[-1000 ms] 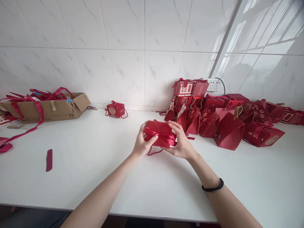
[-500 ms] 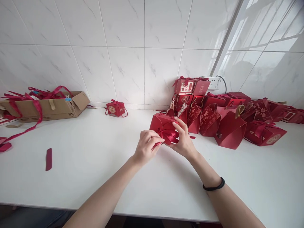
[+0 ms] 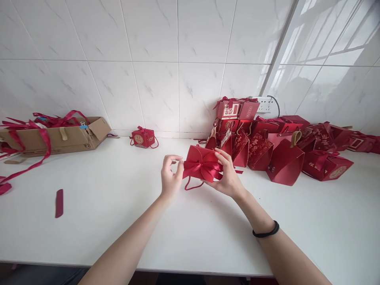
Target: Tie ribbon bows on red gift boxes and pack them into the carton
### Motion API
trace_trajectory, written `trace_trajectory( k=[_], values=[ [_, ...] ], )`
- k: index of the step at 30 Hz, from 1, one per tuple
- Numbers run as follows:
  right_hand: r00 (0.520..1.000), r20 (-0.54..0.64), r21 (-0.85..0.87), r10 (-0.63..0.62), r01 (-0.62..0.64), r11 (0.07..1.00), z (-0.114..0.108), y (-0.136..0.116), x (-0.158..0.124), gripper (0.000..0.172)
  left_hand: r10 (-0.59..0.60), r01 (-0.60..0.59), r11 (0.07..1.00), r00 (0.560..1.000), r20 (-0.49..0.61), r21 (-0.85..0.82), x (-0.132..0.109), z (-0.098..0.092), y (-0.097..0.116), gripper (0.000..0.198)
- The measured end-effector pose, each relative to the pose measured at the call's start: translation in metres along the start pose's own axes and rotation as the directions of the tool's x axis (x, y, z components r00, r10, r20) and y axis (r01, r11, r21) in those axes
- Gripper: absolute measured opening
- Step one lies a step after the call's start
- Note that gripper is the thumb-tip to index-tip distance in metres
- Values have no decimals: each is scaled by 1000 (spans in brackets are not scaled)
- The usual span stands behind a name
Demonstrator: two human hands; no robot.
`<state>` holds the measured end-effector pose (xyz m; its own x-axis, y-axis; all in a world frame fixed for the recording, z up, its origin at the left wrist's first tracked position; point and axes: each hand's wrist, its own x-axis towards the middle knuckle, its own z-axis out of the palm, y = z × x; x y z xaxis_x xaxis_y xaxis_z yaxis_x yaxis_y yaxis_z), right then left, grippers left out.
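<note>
Red gift box (image 3: pixel 198 153) | right hand (image 3: pixel 228 180) clamped on it | left hand (image 3: pixel 170 177) at its bow (image 3: pixel 203 168), grip unclear | cardboard box (image 3: pixel 63 139) holds ribbons (image 3: pixel 56 118)

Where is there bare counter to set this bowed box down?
Bare white counter lies between the ribbon scrap and the left hand, in front of the small red box, and along the near edge. Crowded: the pile of red boxes beyond the right hand and its bowed box, and the cardboard box at far left.

Left hand (image 3: pixel 169 179) loosely curled (fingers apart), right hand (image 3: pixel 228 179) clasped, 2 forearms extended.
</note>
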<state>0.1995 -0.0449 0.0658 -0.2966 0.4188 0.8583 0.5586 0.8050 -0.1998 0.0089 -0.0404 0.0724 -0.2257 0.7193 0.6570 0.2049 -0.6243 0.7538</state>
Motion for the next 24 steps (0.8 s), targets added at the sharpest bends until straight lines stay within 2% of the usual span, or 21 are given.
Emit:
trace_trajectory(
  k=[2, 5, 7, 9, 14, 19, 24],
  values=[
    [1000, 10, 12, 3, -3, 1000, 0, 0, 0, 88, -102, 101, 991, 995, -3, -87, 3, -2, -5, 15],
    [998, 45, 4, 36, -37, 999, 1, 0, -1, 90, -92, 109, 963, 993, 78, -246, 5, -4, -7, 34],
    [994, 72, 6, 79, -80, 997, 1, 1, -2, 92, -46, 84, 966, 987, 156, -244, 5, -5, -5, 37],
    [988, 98, 17, 123, -126, 992, 2, 2, -2, 93, -62, 96, 981, 979, 195, -167, 5, -5, -1, 30],
    [980, 152, 11, 126, -129, 992, 3, 1, -3, 94, -183, 191, 979, 976, 116, -64, 10, -4, 0, 29],
    [966, 215, 11, 141, -147, 989, 5, 0, -3, 98, -219, 225, 972, 972, 89, -66, 13, -5, -9, 32],
    [960, 215, 20, 178, -186, 982, 5, 0, -3, 97, -231, 234, 968, 972, 42, -89, 12, -6, -7, 36]
  ],
)
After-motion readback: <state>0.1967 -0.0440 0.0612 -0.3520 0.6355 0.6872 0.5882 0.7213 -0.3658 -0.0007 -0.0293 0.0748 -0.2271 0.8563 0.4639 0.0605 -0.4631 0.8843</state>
